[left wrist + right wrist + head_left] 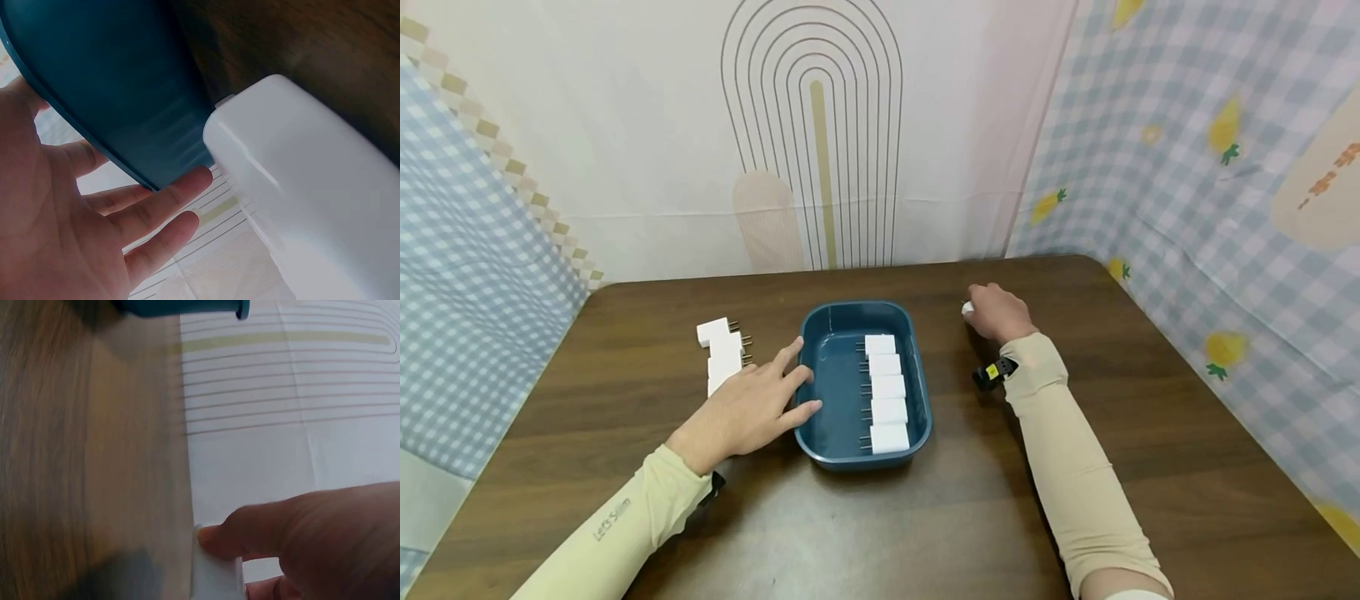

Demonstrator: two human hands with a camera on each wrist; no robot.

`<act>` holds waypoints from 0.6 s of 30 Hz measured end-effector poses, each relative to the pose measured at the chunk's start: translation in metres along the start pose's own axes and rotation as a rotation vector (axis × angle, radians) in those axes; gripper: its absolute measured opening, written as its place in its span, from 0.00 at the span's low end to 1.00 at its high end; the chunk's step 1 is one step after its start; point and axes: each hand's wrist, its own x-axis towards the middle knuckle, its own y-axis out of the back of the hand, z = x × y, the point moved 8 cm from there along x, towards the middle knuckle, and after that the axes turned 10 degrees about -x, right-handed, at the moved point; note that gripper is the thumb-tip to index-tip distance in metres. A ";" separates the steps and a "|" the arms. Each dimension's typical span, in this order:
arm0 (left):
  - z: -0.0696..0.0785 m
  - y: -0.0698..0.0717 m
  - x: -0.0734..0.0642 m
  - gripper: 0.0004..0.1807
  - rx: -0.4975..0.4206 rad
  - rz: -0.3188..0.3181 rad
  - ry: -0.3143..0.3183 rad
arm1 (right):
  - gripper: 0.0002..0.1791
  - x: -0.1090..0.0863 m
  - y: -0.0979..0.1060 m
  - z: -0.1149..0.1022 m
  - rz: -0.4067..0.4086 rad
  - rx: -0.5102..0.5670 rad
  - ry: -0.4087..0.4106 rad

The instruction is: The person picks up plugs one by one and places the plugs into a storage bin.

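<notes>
A dark blue tray [828,454] holds a column of white plug adapters [887,387] along its right side, their metal pins to the left. My left hand [752,408] is at the tray's left rim, fingers spread and relaxed, some reaching over the edge. Beside that hand, more white plug adapters [725,346] lie in a row, partly hidden behind it; one adapter [306,187] looms large in the left wrist view. To the right of the tray, my right hand [1000,312] pinches a single white plug adapter [215,575] between thumb and fingers.
Everything stands on a dark wooden table [1120,400]. A pale curtain [647,142] with arch lines hangs behind the back edge. Checked cloth [1180,200] hangs along the right side, and another checked cloth [467,250] along the left.
</notes>
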 end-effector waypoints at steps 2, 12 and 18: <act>0.000 0.000 0.000 0.30 0.001 0.007 0.000 | 0.15 -0.001 0.005 -0.005 0.032 0.014 0.022; 0.000 -0.001 0.001 0.30 0.004 0.006 -0.006 | 0.18 -0.004 0.016 -0.033 0.091 0.117 0.166; 0.000 -0.001 0.002 0.30 0.015 0.014 -0.010 | 0.17 -0.003 0.016 -0.039 0.084 0.150 0.176</act>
